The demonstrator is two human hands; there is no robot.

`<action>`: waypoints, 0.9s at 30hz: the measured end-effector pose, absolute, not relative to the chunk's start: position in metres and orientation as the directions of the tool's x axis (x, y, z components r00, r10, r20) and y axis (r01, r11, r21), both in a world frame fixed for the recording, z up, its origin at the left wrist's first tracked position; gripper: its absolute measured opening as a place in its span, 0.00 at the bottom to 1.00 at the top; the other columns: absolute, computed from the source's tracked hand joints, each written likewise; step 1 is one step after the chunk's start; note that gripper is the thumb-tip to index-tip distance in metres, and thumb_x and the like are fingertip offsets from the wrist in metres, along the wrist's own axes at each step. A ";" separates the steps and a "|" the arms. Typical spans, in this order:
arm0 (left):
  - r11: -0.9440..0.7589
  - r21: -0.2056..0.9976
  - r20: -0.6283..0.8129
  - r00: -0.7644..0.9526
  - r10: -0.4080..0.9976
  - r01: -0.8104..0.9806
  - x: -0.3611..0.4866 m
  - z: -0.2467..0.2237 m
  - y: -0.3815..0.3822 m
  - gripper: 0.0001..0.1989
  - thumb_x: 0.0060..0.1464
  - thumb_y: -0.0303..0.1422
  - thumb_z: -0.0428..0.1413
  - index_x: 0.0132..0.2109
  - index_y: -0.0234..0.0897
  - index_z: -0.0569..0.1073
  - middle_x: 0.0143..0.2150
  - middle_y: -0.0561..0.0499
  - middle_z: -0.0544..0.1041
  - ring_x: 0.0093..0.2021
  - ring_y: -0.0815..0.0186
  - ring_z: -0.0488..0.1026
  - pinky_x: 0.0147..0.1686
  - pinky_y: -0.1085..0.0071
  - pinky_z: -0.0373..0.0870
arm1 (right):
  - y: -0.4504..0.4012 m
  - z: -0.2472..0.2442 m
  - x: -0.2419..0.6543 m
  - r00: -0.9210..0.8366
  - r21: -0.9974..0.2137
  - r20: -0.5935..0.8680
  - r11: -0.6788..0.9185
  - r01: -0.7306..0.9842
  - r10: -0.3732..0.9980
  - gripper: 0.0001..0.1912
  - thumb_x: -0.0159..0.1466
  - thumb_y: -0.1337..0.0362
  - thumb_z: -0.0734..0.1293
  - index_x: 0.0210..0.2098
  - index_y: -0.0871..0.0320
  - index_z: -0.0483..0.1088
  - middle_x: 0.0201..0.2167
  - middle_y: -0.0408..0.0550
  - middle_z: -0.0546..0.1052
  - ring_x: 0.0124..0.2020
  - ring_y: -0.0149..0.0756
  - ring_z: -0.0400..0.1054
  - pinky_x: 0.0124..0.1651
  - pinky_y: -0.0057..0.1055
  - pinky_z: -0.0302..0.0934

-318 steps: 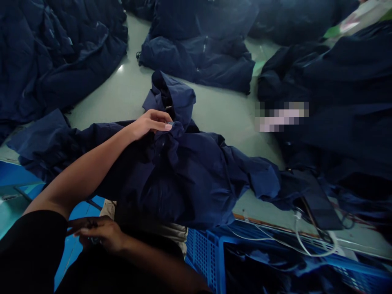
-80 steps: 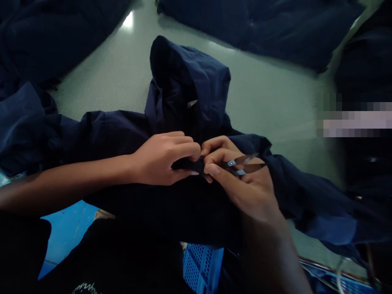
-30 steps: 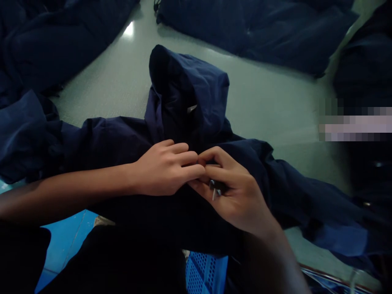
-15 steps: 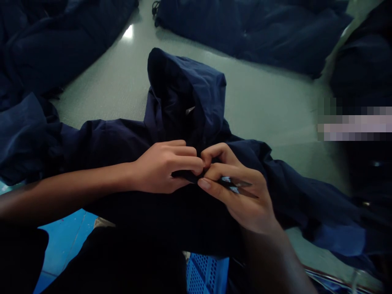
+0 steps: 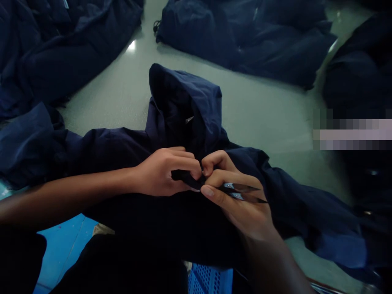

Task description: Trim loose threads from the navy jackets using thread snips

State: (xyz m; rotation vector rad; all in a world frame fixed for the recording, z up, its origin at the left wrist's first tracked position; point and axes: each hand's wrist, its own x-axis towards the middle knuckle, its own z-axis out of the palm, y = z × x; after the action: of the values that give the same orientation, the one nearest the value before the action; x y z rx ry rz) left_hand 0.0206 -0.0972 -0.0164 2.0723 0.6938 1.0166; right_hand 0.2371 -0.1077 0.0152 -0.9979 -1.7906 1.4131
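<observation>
A dark navy hooded jacket lies spread across the table, its hood pointing away from me and its sleeves out to both sides. At its front below the hood, my left hand is closed on a fold of the dark fabric. Close against it, my right hand pinches the fabric between thumb and fingers. Thread snips lie across my right palm, their two pointed blades towards the right. The fingertips nearly meet, and what lies between them is too dark to tell.
More navy garments lie at the back left, the back centre and the right edge of the pale table. Below are a blue perforated crate and a blue floor. A blurred patch covers something at right.
The whole view has shifted, so the jacket and hands appear slightly lower. The snips' blades show more plainly in my right palm. Both hands still grip the fabric.
</observation>
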 end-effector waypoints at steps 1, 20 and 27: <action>-0.596 0.790 0.439 0.546 0.713 0.144 0.021 -0.016 -0.097 0.06 0.61 0.28 0.64 0.36 0.35 0.75 0.35 0.51 0.80 0.33 0.71 0.71 0.36 0.73 0.67 | -0.108 0.014 0.237 -0.509 -0.977 0.031 0.133 0.165 0.860 0.18 0.66 0.57 0.75 0.23 0.55 0.72 0.39 0.48 0.67 0.39 0.37 0.63 0.40 0.37 0.62; -0.495 0.866 0.386 0.536 0.751 0.069 0.021 -0.013 -0.098 0.08 0.57 0.32 0.68 0.39 0.34 0.77 0.37 0.48 0.82 0.36 0.68 0.75 0.41 0.70 0.73 | -0.106 0.015 0.245 -0.510 -0.965 0.071 0.189 0.184 0.857 0.16 0.68 0.60 0.72 0.25 0.56 0.71 0.38 0.48 0.68 0.36 0.35 0.64 0.33 0.33 0.57; -0.499 0.858 0.361 0.545 0.757 0.125 0.022 -0.014 -0.099 0.07 0.59 0.33 0.66 0.38 0.34 0.76 0.34 0.50 0.81 0.34 0.69 0.73 0.39 0.71 0.70 | -0.106 0.013 0.245 -0.528 -0.970 0.034 0.156 0.187 0.849 0.18 0.69 0.58 0.71 0.25 0.57 0.68 0.38 0.46 0.67 0.35 0.32 0.63 0.33 0.31 0.58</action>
State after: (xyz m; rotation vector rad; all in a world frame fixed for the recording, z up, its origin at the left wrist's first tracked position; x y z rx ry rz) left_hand 0.0215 -0.0990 -0.0137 1.9524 0.7150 0.9640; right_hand 0.2450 -0.1061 0.0134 -0.9857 -1.8315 1.4042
